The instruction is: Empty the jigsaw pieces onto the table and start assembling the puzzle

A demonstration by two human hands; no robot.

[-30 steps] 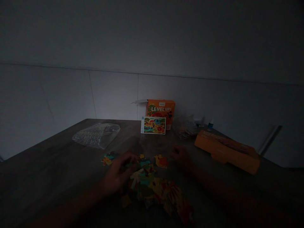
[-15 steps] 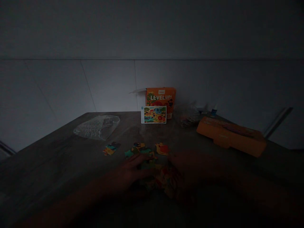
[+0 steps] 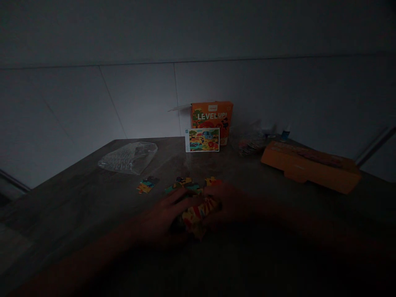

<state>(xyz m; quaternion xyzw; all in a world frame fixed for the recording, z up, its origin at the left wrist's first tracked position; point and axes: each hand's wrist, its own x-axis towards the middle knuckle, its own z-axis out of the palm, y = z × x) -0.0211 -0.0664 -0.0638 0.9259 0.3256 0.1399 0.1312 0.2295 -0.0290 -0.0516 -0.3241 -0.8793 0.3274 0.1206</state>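
Note:
The light is dim and the hands are partly blurred. Between my hands is a bunch of colourful jigsaw puzzle pieces (image 3: 198,214), red, yellow and green. My left hand (image 3: 171,210) curls around their left side, fingers bent over the top. From the right, my right hand (image 3: 224,202) grips the same bunch, with its fingertips partly hidden. Just beyond the hands, more jigsaw pieces (image 3: 184,181) lie on the table, partly covered by my fingers. One orange and yellow piece (image 3: 210,181) shows behind my right hand. A separate small group of pieces (image 3: 147,185) lies to the left.
A picture card (image 3: 202,140) leans against an upright orange box (image 3: 212,111) at the table's back. Clear plastic wrapping (image 3: 128,158) lies at left. On the right are a plastic bag (image 3: 247,144), an orange box part (image 3: 309,167) and a small blue-and-white object (image 3: 285,134).
My hands have drawn together around the puzzle pieces, the right one moving left. The bunch has shifted left and up. The camera view has tilted slightly down.

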